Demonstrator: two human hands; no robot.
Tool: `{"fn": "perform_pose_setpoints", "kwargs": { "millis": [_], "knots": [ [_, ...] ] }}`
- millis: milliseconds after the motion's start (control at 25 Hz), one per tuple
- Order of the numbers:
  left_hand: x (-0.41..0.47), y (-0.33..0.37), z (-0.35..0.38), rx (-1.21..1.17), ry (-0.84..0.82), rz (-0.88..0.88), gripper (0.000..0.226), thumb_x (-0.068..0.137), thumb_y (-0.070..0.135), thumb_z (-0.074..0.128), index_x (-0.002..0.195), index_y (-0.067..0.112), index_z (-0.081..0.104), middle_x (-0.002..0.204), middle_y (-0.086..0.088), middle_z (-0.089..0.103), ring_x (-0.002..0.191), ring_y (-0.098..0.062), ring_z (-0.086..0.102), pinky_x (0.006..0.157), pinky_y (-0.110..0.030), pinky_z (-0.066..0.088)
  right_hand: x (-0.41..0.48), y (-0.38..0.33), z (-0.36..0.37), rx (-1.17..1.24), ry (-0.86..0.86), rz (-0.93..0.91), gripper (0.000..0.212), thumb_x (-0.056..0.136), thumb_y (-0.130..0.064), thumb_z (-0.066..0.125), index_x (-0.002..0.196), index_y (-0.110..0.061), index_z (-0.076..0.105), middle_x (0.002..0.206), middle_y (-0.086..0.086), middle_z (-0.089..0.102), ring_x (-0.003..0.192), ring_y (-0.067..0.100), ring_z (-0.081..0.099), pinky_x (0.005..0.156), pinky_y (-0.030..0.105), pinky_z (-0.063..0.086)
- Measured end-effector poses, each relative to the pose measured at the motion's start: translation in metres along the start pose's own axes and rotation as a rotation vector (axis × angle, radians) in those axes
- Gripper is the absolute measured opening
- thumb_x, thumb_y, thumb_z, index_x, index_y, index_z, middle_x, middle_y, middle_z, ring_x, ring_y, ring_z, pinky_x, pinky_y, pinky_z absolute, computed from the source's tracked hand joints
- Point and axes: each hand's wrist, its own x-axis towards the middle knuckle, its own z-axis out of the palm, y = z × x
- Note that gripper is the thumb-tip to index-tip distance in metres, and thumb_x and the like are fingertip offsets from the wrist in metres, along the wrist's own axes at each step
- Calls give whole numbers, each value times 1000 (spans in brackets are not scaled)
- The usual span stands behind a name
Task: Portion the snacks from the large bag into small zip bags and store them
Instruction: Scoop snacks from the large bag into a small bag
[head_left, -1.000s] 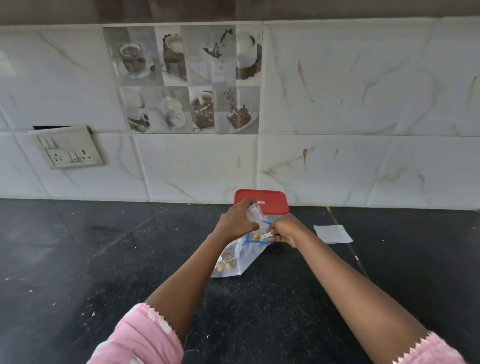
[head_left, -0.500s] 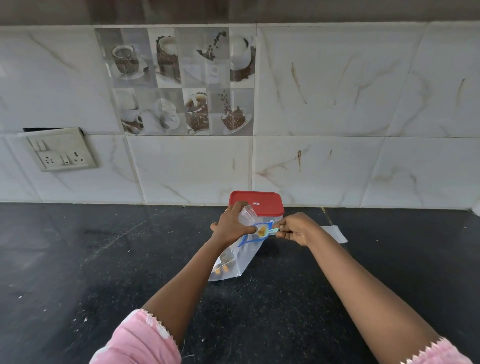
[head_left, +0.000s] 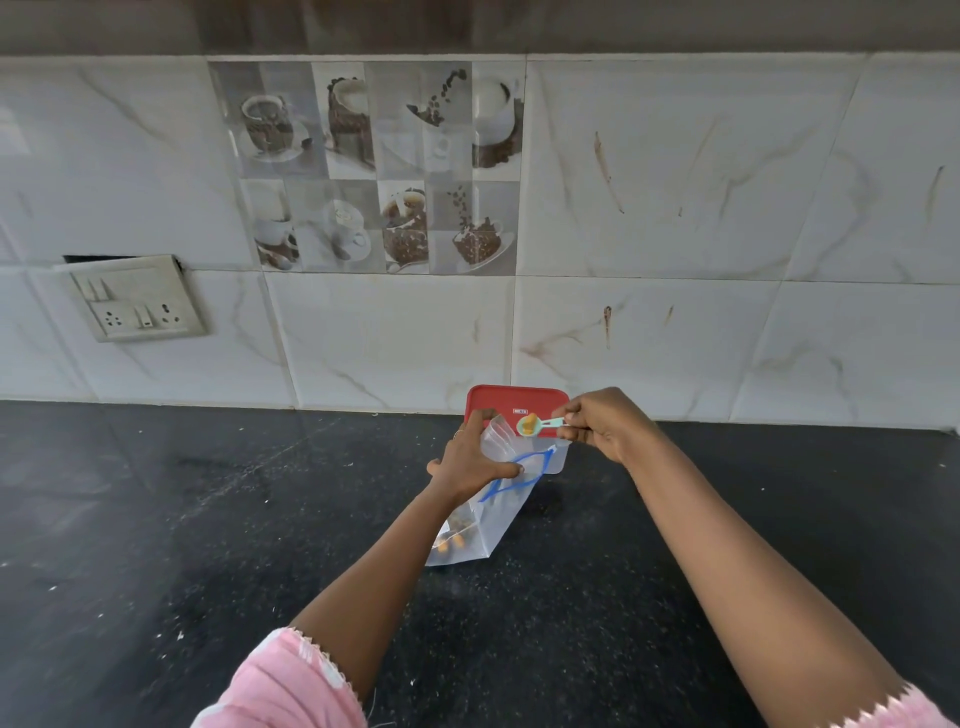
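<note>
A large clear bag (head_left: 493, 525) with a blue zip line stands tilted on the black counter, a few orange snacks at its bottom. My left hand (head_left: 470, 460) grips its upper edge together with a small clear zip bag (head_left: 500, 434). My right hand (head_left: 605, 423) pinches the handle of a small teal spoon (head_left: 537, 424) that carries orange snack pieces, just above the small bag's mouth. Behind both stands a container with a red lid (head_left: 511, 402).
The black counter (head_left: 208, 545) runs left and right and ends at a white tiled wall. A switch and socket plate (head_left: 135, 299) sits on the wall at the left. Pink sleeves show at the bottom edge.
My right hand has lifted the loaded spoon out of the large bag and up to the small bag's mouth. The white paper at the right is now hidden behind my right arm.
</note>
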Motion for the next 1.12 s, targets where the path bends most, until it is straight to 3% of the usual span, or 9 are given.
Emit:
{"fn": "perform_pose_setpoints", "kwargs": {
  "millis": [160, 240, 360, 520, 640, 760, 880, 1000, 1120],
  "knots": [
    [0, -1, -1, -35, 2, -7, 81, 70, 32, 80, 133, 28, 29, 136, 2, 48, 120, -24, 51, 103, -42, 43, -5, 0, 24, -179, -32, -52, 23, 90, 11, 45, 97, 10, 66, 77, 13, 57, 59, 16, 56, 64, 23, 56],
    [0, -5, -2, -59, 11, -15, 81, 71, 29, 79, 134, 27, 29, 135, 0, 48, 119, -24, 51, 99, -39, 43, -7, 4, 32, -372, -27, -205, 23, 89, 8, 46, 93, 4, 69, 71, 9, 61, 56, 14, 57, 70, 27, 56],
    [0, -9, -6, -83, 38, -37, 78, 71, 28, 78, 132, 26, 29, 132, -2, 50, 116, -26, 52, 97, -40, 45, -14, 6, 40, -607, -64, -510, 24, 89, 5, 50, 102, 0, 70, 64, -6, 56, 58, 8, 55, 68, 22, 51],
    [-2, -10, -10, -87, 72, -51, 75, 73, 26, 77, 131, 24, 28, 126, -1, 52, 113, -27, 54, 94, -40, 44, -19, 6, 43, -800, -95, -746, 30, 89, 5, 51, 111, -4, 69, 96, 9, 72, 79, 13, 62, 70, 10, 46],
    [-3, -9, -12, -79, 81, -58, 76, 74, 26, 76, 132, 24, 27, 130, -2, 51, 116, -29, 53, 97, -42, 43, -19, 7, 41, -942, -92, -849, 30, 89, 2, 52, 113, -7, 69, 110, 9, 71, 96, 19, 66, 85, 25, 52],
    [-7, -7, -13, -88, 94, -43, 73, 76, 23, 74, 133, 21, 27, 130, -4, 51, 116, -30, 53, 93, -37, 41, -22, 7, 41, -853, -66, -825, 31, 88, 4, 51, 110, -6, 71, 103, 13, 72, 89, 22, 66, 86, 34, 53],
    [-12, -2, -15, -35, 116, -66, 68, 80, 24, 70, 134, 22, 29, 127, -1, 53, 116, -28, 53, 89, -34, 35, -14, 6, 35, -741, 86, -717, 31, 86, 1, 49, 97, -11, 74, 100, 12, 72, 89, 26, 65, 85, 40, 53],
    [-12, -3, -18, 133, 169, -98, 60, 80, 35, 65, 132, 27, 35, 123, 3, 60, 114, -26, 56, 103, -44, 27, -11, 6, 24, -797, 180, -576, 32, 82, -1, 45, 84, -15, 73, 100, 10, 69, 87, 28, 63, 76, 34, 52],
    [-12, -6, -21, 162, 198, -84, 56, 78, 38, 64, 128, 28, 39, 115, 3, 64, 108, -24, 59, 103, -44, 24, -17, 13, 31, -983, 120, -577, 31, 84, 0, 46, 89, -12, 74, 101, 7, 70, 92, 24, 62, 71, 26, 45]
  ]
}}
